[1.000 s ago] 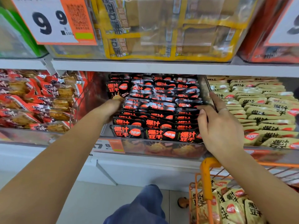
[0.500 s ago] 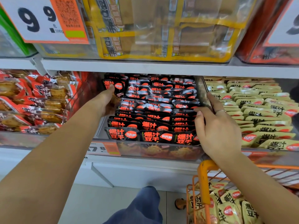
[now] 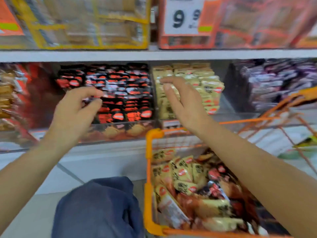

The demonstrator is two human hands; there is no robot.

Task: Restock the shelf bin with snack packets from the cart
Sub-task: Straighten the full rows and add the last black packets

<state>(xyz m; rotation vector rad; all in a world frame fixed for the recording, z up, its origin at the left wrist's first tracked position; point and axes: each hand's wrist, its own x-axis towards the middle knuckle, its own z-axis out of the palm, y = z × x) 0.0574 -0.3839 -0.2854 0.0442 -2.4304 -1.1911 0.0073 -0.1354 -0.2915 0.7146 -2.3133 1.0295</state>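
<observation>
Two hands are raised in front of the shelf, and neither holds anything that we can make out through the blur. Our left hand [image 3: 75, 114] hangs before the clear shelf bin [image 3: 120, 131] of black-and-red snack packets [image 3: 118, 93], its fingers loosely curled with the thumb close to the fingertips; whether they touch a packet we cannot tell. Our right hand [image 3: 181, 102] is up in front of the neighbouring bin of cream-yellow packets [image 3: 202, 85], fingers relaxed and bent a little at the tips, empty as far as we see. Below the right forearm stands the orange cart [image 3: 149, 177], just beside the shelf front, with a loose heap of cream-yellow, black and reddish packets [image 3: 190, 184] lying in it. Further right on the same shelf is a bin of purple packets [image 3: 274, 83], and at the far left a bin of red-and-gold ones [image 3: 12, 93]. On the shelf above sit a yellow-edged box [image 3: 85, 23] and an orange-red box carrying a price card [image 3: 183, 14] marked with a large 9. Our knee in blue trousers [image 3: 97, 208] shows at the bottom, left of the cart.
</observation>
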